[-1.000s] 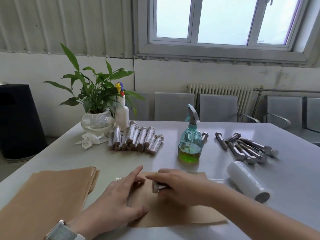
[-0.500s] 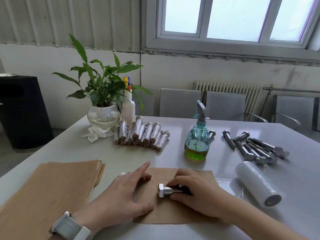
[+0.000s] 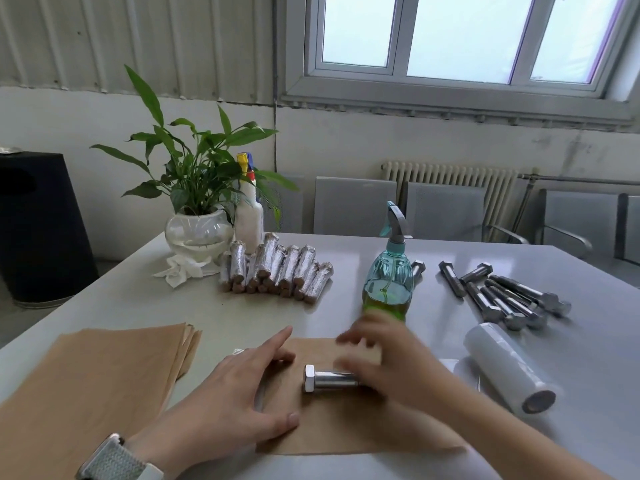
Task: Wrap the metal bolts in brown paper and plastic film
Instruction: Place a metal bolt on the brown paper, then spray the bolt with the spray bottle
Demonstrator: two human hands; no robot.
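One bare metal bolt [image 3: 330, 378] lies on a single brown paper sheet [image 3: 346, 431] near the table's front edge, its hex head pointing left. My left hand [image 3: 235, 393] rests flat on the sheet's left part, fingers straight. Motion-blurred, my right hand [image 3: 391, 362] hovers over the bolt's shank end with fingers stretched toward the sheet's far edge; the shank's right end is hidden under it. A roll of plastic film [image 3: 509, 368] lies to the right. Several bare bolts [image 3: 502, 296] are piled at the back right. Several wrapped bolts [image 3: 277, 268] lie in a row behind.
A stack of brown paper [image 3: 86, 375] lies at the front left. A teal spray bottle [image 3: 389, 271] stands just behind my right hand. A potted plant [image 3: 197, 188], a white bottle [image 3: 248, 216] and a crumpled tissue [image 3: 180, 271] are at the back left. Chairs stand beyond the table.
My right hand has let go of the bolt and its fingers have straightened and lifted toward the sheet's far edge. The bolt now lies free on the paper. The left hand stays put.
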